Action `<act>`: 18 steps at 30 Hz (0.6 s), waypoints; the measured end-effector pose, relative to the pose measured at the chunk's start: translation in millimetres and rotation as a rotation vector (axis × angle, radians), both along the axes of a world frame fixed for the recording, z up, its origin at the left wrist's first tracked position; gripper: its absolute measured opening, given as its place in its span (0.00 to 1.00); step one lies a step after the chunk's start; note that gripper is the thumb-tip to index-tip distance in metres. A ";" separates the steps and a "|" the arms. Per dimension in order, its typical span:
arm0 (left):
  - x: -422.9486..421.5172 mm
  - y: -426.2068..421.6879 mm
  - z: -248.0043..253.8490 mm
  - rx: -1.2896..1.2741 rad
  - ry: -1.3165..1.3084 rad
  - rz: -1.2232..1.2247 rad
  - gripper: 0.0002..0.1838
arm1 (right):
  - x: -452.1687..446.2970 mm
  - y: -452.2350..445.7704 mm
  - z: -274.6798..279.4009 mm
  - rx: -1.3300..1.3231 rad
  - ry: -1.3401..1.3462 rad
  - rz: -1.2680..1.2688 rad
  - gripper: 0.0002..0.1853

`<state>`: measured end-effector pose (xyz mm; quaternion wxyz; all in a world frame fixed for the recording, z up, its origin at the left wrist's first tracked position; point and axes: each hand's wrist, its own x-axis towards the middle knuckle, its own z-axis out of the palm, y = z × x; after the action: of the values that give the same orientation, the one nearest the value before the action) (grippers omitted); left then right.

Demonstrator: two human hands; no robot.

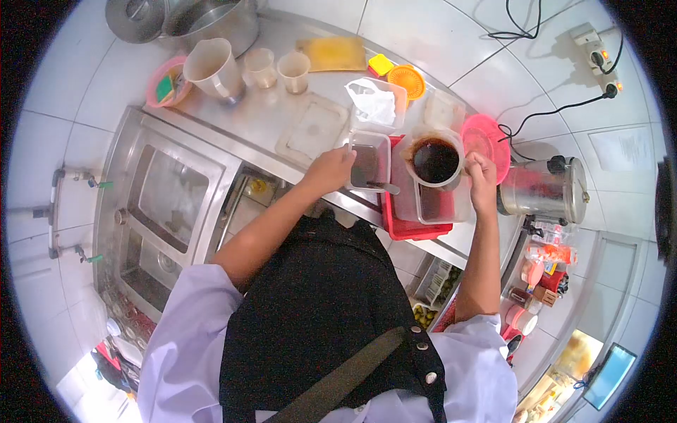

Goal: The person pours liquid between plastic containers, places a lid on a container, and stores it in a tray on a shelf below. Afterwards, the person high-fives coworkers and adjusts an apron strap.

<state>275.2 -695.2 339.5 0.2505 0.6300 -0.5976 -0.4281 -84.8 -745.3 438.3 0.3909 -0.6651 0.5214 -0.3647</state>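
Sink (211, 151), steel, at the far left of the counter as I look on. Next, a pink bowl (154, 93) with a green sponge (165, 88); behind it, a steel pot (243, 35). White jug (211, 65), upright, mouth up. Two cups (295, 79), pale, side by side. Flat lid (312, 130), cloudy, lying on the steel.

Left hand (333, 170): grasping a small tub by its left side. Small tub (370, 136): clear, rectangular, its bottom grey-brown, the contents too unclear for me to name; a grey utensil (390, 188) juts at its near right corner. Behind it, a second tub (358, 86) containing a white bag (375, 107), and an orange lid (407, 82).

Red basket (419, 230), bearing a clear box (453, 204). Dark jug (429, 132), the principal item: held above the clear box, translucent pale plastic, round-mouthed, handle to the right. Inside, a liquid (434, 162), near-black with a glossy surface, brown streaks and froth clinging to the wall above it.

Right hand (484, 176): clenched round the dark jug's handle. Just beyond the handle, a pink dish (499, 141). Furthest right on the counter, a steel urn (543, 190), lying or standing I cannot tell.
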 end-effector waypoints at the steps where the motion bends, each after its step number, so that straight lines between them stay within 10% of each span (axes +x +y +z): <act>1: 1.2 -0.6 -0.5 0.026 -0.022 0.000 0.23 | 0.4 -1.4 0.7 -0.010 0.016 0.038 0.19; 18: 13.5 -0.8 -17.0 0.285 0.454 0.132 0.29 | 23.6 0.5 26.0 -0.037 0.054 0.079 0.15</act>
<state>288.6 -696.0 322.5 0.3142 0.5843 -0.4177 -0.6208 -61.2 -744.8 464.3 0.3784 -0.7019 0.4982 -0.3405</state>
